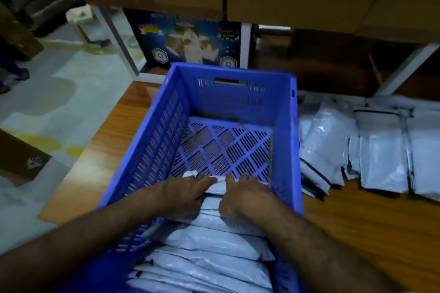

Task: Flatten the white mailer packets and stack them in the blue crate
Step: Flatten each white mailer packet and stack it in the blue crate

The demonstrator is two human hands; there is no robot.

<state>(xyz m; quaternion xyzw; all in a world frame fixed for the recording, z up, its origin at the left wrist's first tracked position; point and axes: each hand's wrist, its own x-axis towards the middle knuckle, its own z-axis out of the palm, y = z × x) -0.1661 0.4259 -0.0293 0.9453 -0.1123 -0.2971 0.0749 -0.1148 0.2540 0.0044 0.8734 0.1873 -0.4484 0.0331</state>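
Observation:
The blue crate (283, 112) stands on a wooden table, its far half showing bare slotted floor. A row of white mailer packets (209, 242) stands on edge in the near half, leaning toward me. My left hand (188, 191) and my right hand (242, 194) are both inside the crate, side by side, fingers curled over the top edge of the farthest packet (217, 188) in the row. More loose white packets (381, 150) lie spread on the table to the right of the crate.
The wooden table (357, 233) runs under the crate, its left edge dropping to a pale floor. Brown cardboard boxes (297, 2) hang over the back, with a blue printed box (190, 40) under them. A person's shoes (14, 76) show at far left.

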